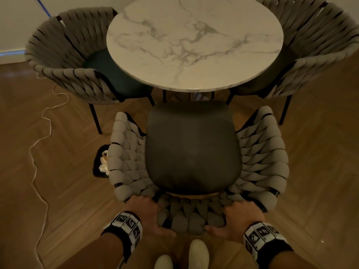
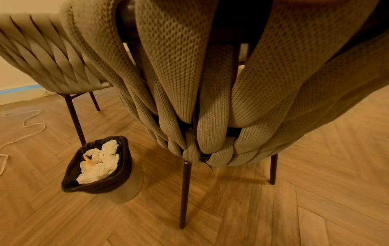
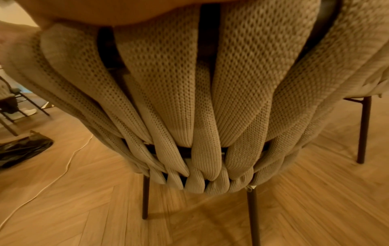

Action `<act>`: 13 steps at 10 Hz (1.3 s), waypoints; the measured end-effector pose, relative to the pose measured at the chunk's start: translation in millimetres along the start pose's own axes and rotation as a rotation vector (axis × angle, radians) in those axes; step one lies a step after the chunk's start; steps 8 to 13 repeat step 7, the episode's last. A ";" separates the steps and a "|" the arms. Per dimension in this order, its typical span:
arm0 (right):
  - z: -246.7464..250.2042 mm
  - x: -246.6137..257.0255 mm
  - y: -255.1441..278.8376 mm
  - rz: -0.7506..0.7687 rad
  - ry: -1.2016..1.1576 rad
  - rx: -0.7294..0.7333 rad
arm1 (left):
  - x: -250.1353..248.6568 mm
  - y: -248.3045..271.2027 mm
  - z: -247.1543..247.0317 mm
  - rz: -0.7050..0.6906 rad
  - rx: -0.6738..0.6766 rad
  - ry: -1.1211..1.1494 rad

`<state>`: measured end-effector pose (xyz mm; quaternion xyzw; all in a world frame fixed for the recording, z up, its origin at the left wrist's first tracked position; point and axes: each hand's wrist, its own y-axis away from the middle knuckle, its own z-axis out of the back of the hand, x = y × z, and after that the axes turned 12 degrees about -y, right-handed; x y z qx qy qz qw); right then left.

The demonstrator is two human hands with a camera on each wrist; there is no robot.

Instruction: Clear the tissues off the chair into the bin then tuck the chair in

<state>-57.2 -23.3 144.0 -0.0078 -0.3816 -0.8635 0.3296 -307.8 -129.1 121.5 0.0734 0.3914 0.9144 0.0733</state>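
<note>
Chair (image 1: 191, 146) of woven grey padded straps, dark seat bare, stands just short of the round marble table (image 1: 194, 41); left hand (image 1: 149, 214) and right hand (image 1: 240, 218) clasp its soft backrest rim, where the rigid metal-legged frame should push readily.

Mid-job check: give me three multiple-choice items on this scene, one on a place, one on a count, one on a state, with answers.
1. Where are the tissues?
A. on the chair seat
B. in the bin
C. on the table

2. How many woven chairs show in the head view?
A. one
B. two
C. three

3. What are the hands doing?
A. gripping the near chair's backrest
B. hanging free
C. holding tissues

Answers: 1 B, they fill the black-lined bin; 2 C, one near, two flanking the marble table; 3 A, left hand and right hand curl over the backrest.
</note>
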 end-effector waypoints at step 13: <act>12.4 33.0 -0.2 -0.162 -0.107 0.031 | 23.0 52.2 -1.9 0.122 -0.107 0.317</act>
